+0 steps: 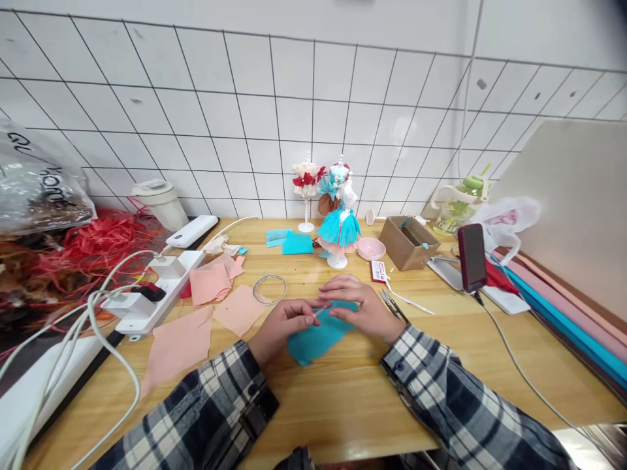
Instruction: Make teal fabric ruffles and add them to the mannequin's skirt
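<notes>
A piece of teal-blue cloth (313, 341) lies on the wooden table under both hands. My left hand (289, 321) is closed, thumb and fingers pinching a thin pale strip (320, 310), too small to name more exactly. Over the cloth's far right part, my right hand (365, 307) has its fingers stretched out and its thumb apart. Its fingertips are close to those of my left hand; whether they touch the strip is hidden. A pair of thread snips (390, 303) lies just right of my right hand.
Peach cloth pieces (179, 343) and a wire ring (269, 290) lie left. Behind stand small dress forms (339, 225), a pink bowl (371, 248) and a cardboard box (409, 243). A power strip (157, 294) with cables is at left, a phone (473, 256) at right.
</notes>
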Motion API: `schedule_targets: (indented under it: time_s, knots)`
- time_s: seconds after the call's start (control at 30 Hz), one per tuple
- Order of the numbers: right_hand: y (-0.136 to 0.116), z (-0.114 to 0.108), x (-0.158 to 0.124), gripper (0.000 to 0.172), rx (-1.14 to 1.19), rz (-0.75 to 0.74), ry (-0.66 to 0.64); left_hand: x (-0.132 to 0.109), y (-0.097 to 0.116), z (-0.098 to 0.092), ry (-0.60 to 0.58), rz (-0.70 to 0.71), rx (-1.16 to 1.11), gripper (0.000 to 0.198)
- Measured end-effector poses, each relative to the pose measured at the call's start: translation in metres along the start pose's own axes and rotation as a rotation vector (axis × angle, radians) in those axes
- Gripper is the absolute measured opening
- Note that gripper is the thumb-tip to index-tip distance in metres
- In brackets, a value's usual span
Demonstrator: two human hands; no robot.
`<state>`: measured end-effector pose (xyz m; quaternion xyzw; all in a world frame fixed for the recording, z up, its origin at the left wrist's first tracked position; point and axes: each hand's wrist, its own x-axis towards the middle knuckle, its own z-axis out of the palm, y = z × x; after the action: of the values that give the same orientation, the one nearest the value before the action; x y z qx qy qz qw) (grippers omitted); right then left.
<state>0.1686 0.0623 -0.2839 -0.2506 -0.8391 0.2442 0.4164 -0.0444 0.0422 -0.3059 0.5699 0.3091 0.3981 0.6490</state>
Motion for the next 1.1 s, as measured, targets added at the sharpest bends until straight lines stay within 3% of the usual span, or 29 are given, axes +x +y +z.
schedule_targets:
  time_s: [0.2,0.33,0.47,0.57,0.67,0.8,0.9,1.1]
  knots:
    - [0.013,0.003,-0.008,0.014,-0.015,0.02,0.033,0.001,0.002,0.003,-0.059,-0.07,0.032,0.017]
    - [0.011,-0.001,-0.01,0.014,-0.015,0.055,0.009,0.003,0.003,0.002,-0.01,-0.087,0.114,0.02]
    - [0.022,-0.019,-0.015,0.019,-0.093,0.325,0.123,0.009,0.007,-0.006,0.189,-0.079,0.348,0.022]
    - [0.039,-0.045,-0.023,0.024,-0.3,0.582,0.243,0.012,0.006,-0.012,0.294,-0.088,0.507,0.021]
    - [0.053,-0.073,-0.033,0.027,-0.627,0.702,0.241,0.01,0.004,-0.011,0.231,-0.027,0.682,0.02]
    - [0.058,-0.093,-0.043,0.028,-0.86,0.797,0.054,0.012,0.009,0.005,0.089,0.262,1.058,0.017]
    - [0.055,-0.092,-0.043,0.028,-0.921,0.794,-0.063,0.026,0.016,0.03,-0.034,0.393,1.2,0.017]
    - [0.051,-0.082,-0.037,0.029,-0.988,0.81,-0.142,0.08,0.001,0.079,-0.158,0.417,1.343,0.021]
